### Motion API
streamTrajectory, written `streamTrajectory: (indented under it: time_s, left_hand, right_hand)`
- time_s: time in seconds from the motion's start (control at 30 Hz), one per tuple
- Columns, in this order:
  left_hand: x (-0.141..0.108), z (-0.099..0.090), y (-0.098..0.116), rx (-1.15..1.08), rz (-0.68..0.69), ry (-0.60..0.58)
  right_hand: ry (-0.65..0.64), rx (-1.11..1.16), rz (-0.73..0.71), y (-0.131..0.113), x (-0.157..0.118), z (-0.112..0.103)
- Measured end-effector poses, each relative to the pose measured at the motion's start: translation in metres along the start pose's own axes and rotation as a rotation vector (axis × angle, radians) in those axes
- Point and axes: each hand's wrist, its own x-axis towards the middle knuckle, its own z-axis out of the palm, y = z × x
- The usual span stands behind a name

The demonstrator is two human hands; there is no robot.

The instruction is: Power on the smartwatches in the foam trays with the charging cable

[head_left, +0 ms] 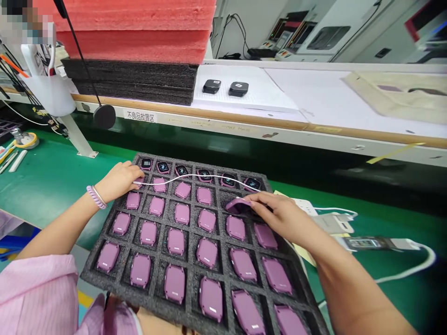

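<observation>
A dark grey foam tray (159, 225) with square pockets lies in front of me, tilted in view. Most pockets hold a purple smartwatch body (175, 240) with its back up. Along the far row, watches (204, 175) lie with lit black screens up. My right hand (279, 211) pinches one purple watch (238, 204), raised and tipped above its pocket in the second row. At the tray's far left corner, my left hand (120, 182) has its fingers closed on the end of a thin white cable (213, 176), beside a partly covered watch. The cable arches across to my right hand.
A USB meter (363, 243) and a white adapter (333, 223) lie at right on the green bench (384, 209). Behind stands a shelf (279, 125) with two black devices (239, 89) and stacked red and black foam (136, 46). Tape (28, 139) lies at left.
</observation>
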Motion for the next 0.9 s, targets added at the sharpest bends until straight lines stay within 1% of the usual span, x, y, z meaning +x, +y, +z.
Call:
streamTrajectory:
  time_s: [0.07, 0.13, 0.27, 0.37, 0.43, 0.53, 0.6, 0.63, 0.7, 0.77, 0.9]
  left_hand:
    - [0.004, -0.004, 0.002, 0.062, 0.043, 0.007]
    - [0.006, -0.007, -0.001, 0.034, 0.037, 0.036]
    - [0.008, -0.006, -0.018, -0.295, -0.08, 0.071]
    - [0.009, -0.002, -0.028, -0.453, -0.088, 0.044]
    - [0.01, 0.002, -0.028, -0.499, -0.094, -0.001]
    - [0.011, 0.009, -0.024, -0.639, -0.19, -0.046]
    - [0.012, 0.016, -0.019, -0.713, -0.244, -0.014]
    - [0.013, 0.02, -0.016, -0.711, -0.258, 0.028]
    - [0.013, 0.028, -0.009, -0.636, -0.276, 0.119]
    - [0.013, 0.034, -0.003, -0.568, -0.301, 0.181]
    - [0.012, 0.04, 0.001, -0.59, -0.311, 0.223]
  right_hand:
    - [-0.012, -0.118, 0.05, 0.0, 0.006, 0.003]
    - [-0.052, -0.23, 0.103, -0.004, 0.013, 0.005]
    - [-0.163, -0.354, 0.16, -0.017, 0.024, 0.001]
    - [-0.237, -0.372, 0.152, -0.028, 0.032, -0.009]
    - [-0.276, -0.376, 0.151, -0.034, 0.036, -0.013]
    - [-0.302, -0.394, 0.175, -0.041, 0.038, -0.012]
    - [-0.282, -0.418, 0.201, -0.044, 0.037, -0.006]
    - [-0.257, -0.426, 0.213, -0.045, 0.035, -0.003]
    - [-0.189, -0.424, 0.232, -0.045, 0.03, 0.004]
    - [-0.128, -0.401, 0.241, -0.043, 0.025, 0.009]
    - [-0.038, -0.373, 0.223, -0.037, 0.019, 0.015]
